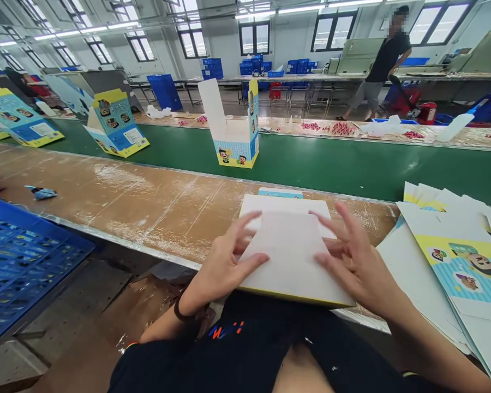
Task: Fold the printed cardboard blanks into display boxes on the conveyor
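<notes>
A carton (290,262) lies in front of me at the table's near edge, white inside up, with a thin yellow edge toward my body. My left hand (231,254) is at its left side, fingers apart and thumb over the white panel. At the right side, my right hand (349,259) has its fingers spread and its index finger raised, the thumb near the panel. Neither hand is visibly closed round the board. Some fingertips are slightly blurred. A blue printed piece (280,192) shows just behind the carton.
Flat printed cartons (466,267) are stacked at my right. On the green conveyor belt (180,144) stand an opened carton (237,150) and several more leftward. A blue crate (28,262) and a small wrapped piece (43,192) are at left. A person (382,68) stands across the room.
</notes>
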The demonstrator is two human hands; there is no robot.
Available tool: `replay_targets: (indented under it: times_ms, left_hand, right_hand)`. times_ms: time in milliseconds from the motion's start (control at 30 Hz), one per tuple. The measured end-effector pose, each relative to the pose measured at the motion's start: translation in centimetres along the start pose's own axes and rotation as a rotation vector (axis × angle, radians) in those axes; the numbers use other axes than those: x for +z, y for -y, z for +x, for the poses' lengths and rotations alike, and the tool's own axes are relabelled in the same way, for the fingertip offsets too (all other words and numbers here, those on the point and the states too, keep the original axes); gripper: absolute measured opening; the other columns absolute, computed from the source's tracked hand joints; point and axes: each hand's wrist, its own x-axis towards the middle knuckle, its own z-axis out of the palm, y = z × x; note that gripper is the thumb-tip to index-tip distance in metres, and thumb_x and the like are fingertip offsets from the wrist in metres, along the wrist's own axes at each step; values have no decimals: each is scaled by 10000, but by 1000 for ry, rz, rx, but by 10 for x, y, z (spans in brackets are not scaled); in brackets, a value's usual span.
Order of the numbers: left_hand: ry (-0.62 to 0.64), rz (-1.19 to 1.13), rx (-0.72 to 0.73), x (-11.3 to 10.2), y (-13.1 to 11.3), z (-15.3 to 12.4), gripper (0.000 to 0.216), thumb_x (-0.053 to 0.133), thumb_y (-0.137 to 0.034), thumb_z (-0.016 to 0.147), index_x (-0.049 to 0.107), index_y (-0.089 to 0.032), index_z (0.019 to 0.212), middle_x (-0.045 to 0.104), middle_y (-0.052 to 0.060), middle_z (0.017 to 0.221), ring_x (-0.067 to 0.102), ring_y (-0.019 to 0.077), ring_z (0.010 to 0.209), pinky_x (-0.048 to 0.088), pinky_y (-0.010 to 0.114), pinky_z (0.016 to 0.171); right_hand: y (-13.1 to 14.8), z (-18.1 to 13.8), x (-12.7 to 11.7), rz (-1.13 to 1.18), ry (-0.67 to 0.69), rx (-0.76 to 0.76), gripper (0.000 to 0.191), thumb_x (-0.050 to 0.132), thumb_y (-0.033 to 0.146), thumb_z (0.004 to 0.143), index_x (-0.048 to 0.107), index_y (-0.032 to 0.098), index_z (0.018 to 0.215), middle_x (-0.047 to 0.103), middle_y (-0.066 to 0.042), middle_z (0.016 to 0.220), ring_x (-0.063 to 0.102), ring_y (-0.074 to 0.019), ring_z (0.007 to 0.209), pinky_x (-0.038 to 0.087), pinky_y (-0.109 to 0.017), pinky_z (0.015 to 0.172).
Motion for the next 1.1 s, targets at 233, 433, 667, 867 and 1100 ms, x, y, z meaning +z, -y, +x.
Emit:
replay_targets:
  times_ms: [233,433,667,867,1100]
  left_hand:
    - [242,455,269,1,-3,7,328,524,-218,966,754,-254,1197,741,60,1311,585,303,1376,255,670,1275]
    - [365,528,216,-1,-11,8,316,478,-257,982,778,-226,1076,807,42,1095,676,270,1218,207,654,1291]
    - [53,340,-25,-2,8,2,663,596,-415,949,442,-254,1574,301,112,1724,269,337,1600,229,599,1304]
    - [-36,-122,-234,8,48,2,1001,661,-685,845,282,-232,1653,284,123,1729,254,403,1594,305,575,1283]
    - [20,-391,-279,2,33,-2,1006,685,-530,895,115,-281,1685,251,103,1742,390,366,1542,472,519,1195]
  right_hand:
    - [-15,19,7,-281,244,-313,336,525,339,1044,735,277,1298,692,-76,1377,521,-338,1429,232,-699,1246]
    - [-6,25,5,-221,398,-280,334,512,331,1030,768,226,1218,771,-63,1209,546,-356,1399,120,-728,1253]
    - [-26,-1,17,48,-117,-30,472,589,440,1008,548,349,1469,453,-55,1627,386,-297,1526,268,-568,1270]
    - [-38,-22,24,423,51,358,1107,672,737,848,31,377,1675,33,-56,1767,184,-346,1603,356,-544,1236]
    - [-54,-17,54,654,-156,448,1073,547,818,876,45,335,1692,144,-64,1754,213,-328,1597,383,-537,1234]
